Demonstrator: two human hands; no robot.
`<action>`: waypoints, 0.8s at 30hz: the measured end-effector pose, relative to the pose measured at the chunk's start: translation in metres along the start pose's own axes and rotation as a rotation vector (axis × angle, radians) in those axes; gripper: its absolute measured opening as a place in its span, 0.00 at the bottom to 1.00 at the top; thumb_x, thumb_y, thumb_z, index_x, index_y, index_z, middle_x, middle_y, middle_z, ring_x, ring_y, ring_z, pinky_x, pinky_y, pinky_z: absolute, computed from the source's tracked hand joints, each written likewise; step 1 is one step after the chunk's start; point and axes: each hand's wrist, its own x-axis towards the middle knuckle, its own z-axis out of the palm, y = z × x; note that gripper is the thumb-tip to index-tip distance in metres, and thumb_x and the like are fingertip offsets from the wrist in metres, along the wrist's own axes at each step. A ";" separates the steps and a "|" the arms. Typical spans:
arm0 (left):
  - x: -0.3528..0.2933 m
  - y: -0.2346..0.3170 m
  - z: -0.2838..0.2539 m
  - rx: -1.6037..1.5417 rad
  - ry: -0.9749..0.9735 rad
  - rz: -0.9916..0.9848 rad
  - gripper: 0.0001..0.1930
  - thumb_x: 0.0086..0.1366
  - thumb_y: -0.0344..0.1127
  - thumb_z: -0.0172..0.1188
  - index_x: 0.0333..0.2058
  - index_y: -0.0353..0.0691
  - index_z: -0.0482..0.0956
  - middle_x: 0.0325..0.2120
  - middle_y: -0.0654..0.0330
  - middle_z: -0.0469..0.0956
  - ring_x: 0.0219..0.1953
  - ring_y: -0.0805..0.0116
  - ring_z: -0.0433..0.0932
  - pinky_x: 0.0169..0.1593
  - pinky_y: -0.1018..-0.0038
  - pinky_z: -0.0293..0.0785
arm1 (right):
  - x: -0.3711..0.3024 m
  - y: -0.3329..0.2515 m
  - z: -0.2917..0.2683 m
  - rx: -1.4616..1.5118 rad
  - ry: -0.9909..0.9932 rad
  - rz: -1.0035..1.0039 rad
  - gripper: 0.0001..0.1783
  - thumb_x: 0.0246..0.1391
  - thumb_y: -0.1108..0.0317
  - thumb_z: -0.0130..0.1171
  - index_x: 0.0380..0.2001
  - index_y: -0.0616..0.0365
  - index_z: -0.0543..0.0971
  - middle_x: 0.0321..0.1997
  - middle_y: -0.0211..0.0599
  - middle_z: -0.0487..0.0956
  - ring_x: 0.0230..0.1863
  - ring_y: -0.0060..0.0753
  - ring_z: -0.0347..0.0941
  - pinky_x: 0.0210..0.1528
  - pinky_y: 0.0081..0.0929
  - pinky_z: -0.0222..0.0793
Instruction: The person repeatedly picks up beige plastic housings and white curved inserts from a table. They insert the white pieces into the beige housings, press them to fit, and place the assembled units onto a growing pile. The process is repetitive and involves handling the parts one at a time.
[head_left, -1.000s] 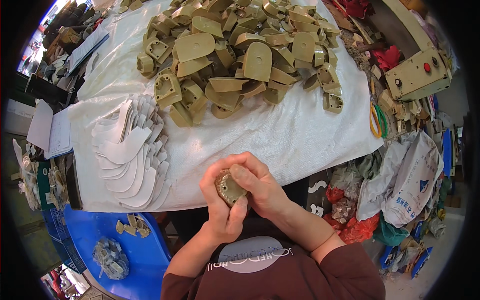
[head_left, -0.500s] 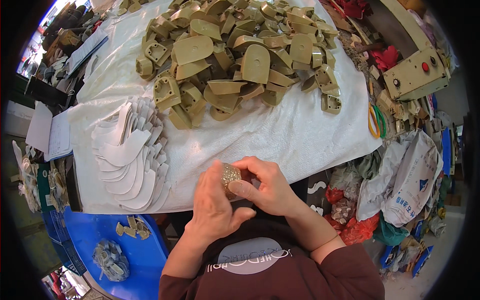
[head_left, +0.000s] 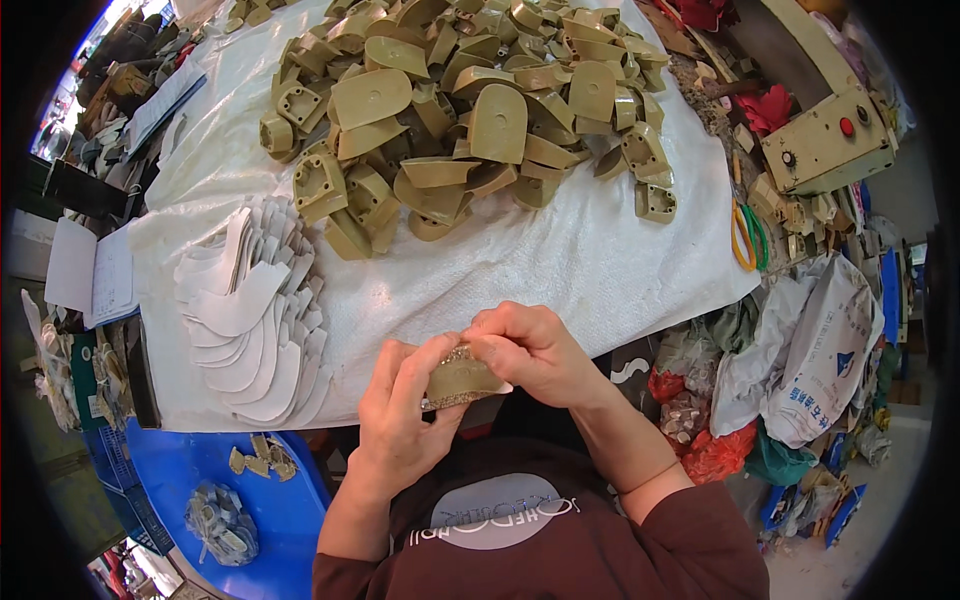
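Observation:
Between my hands, just off the table's front edge, is a shoe heel [head_left: 462, 384] in olive plastic with gold glitter material along its rim. My left hand [head_left: 408, 405] grips its left side, fingers over the top and thumb underneath. The fingertips of my right hand [head_left: 527, 350] pinch the heel's upper right edge, and a small pale flap shows below them. To the left lies a fanned stack of curved white cut pieces [head_left: 262, 318]. Farther back, a large heap of bare olive heels [head_left: 497, 122] covers the table's far part.
White woven sheeting [head_left: 590, 270] covers the table. A blue tub [head_left: 270, 545] below left holds a clear bag and several olive scraps. On the right stand a cream control box [head_left: 830, 145], rubber bands [head_left: 743, 240] and stuffed plastic bags [head_left: 825, 350]. An open notebook [head_left: 112, 275] lies at left.
The heel has been turned, so its plain olive face shows instead of the glitter. My left hand has gone from flat against it to gripping; my right fingers have closed on its edge.

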 end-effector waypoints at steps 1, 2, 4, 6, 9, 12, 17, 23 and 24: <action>0.000 0.000 0.000 0.009 0.001 -0.015 0.30 0.36 0.20 0.69 0.44 0.37 0.74 0.26 0.60 0.70 0.25 0.71 0.68 0.26 0.79 0.65 | 0.001 -0.003 0.002 -0.104 0.039 -0.021 0.12 0.61 0.64 0.52 0.32 0.62 0.76 0.25 0.26 0.75 0.27 0.15 0.68 0.30 0.18 0.66; 0.000 0.000 0.000 0.041 -0.003 -0.019 0.30 0.36 0.21 0.70 0.44 0.37 0.73 0.27 0.58 0.71 0.25 0.68 0.70 0.26 0.77 0.66 | 0.001 -0.007 0.006 -0.209 0.081 -0.050 0.11 0.61 0.64 0.52 0.32 0.62 0.76 0.25 0.26 0.75 0.27 0.16 0.68 0.30 0.19 0.66; -0.001 -0.003 0.002 0.102 -0.011 -0.029 0.31 0.35 0.23 0.71 0.43 0.36 0.72 0.29 0.56 0.72 0.25 0.62 0.72 0.25 0.72 0.70 | 0.001 -0.008 0.009 -0.229 0.137 -0.025 0.11 0.61 0.65 0.51 0.32 0.62 0.77 0.25 0.27 0.76 0.28 0.16 0.70 0.30 0.20 0.67; -0.004 -0.006 0.006 0.123 0.014 -0.006 0.30 0.34 0.26 0.72 0.41 0.36 0.72 0.25 0.58 0.72 0.21 0.63 0.72 0.24 0.72 0.69 | 0.000 0.003 0.010 -0.057 0.154 0.082 0.11 0.62 0.65 0.51 0.35 0.62 0.77 0.27 0.28 0.78 0.29 0.17 0.71 0.31 0.21 0.68; -0.001 -0.005 0.008 0.126 0.094 0.039 0.27 0.35 0.30 0.74 0.35 0.36 0.70 0.20 0.60 0.72 0.16 0.69 0.69 0.20 0.76 0.66 | -0.002 0.011 0.010 0.344 0.116 0.065 0.11 0.62 0.66 0.49 0.40 0.63 0.76 0.29 0.30 0.79 0.30 0.18 0.72 0.31 0.22 0.68; -0.002 -0.002 0.019 0.180 0.209 0.072 0.26 0.35 0.32 0.74 0.33 0.34 0.71 0.19 0.59 0.71 0.14 0.65 0.70 0.19 0.73 0.67 | -0.007 0.008 0.011 0.418 0.065 0.116 0.15 0.65 0.64 0.45 0.45 0.64 0.75 0.35 0.32 0.78 0.36 0.20 0.72 0.39 0.19 0.68; -0.006 -0.006 0.034 0.300 0.310 0.078 0.24 0.35 0.33 0.74 0.31 0.33 0.71 0.17 0.58 0.70 0.14 0.60 0.71 0.18 0.70 0.68 | -0.012 0.003 0.022 -0.137 0.192 0.105 0.18 0.65 0.61 0.46 0.49 0.64 0.73 0.42 0.36 0.76 0.43 0.20 0.71 0.46 0.22 0.68; -0.006 -0.011 0.031 0.342 0.350 0.106 0.24 0.37 0.33 0.73 0.34 0.34 0.74 0.16 0.60 0.68 0.14 0.63 0.70 0.18 0.72 0.65 | -0.011 0.018 0.028 0.477 0.183 0.146 0.16 0.65 0.65 0.44 0.50 0.63 0.72 0.42 0.34 0.76 0.40 0.19 0.70 0.40 0.20 0.68; -0.005 -0.010 0.033 0.349 0.369 0.110 0.24 0.37 0.33 0.72 0.36 0.34 0.75 0.15 0.61 0.67 0.14 0.65 0.68 0.18 0.72 0.64 | -0.013 0.018 0.027 0.469 0.167 0.143 0.16 0.65 0.65 0.44 0.51 0.63 0.71 0.42 0.35 0.75 0.41 0.19 0.69 0.42 0.19 0.68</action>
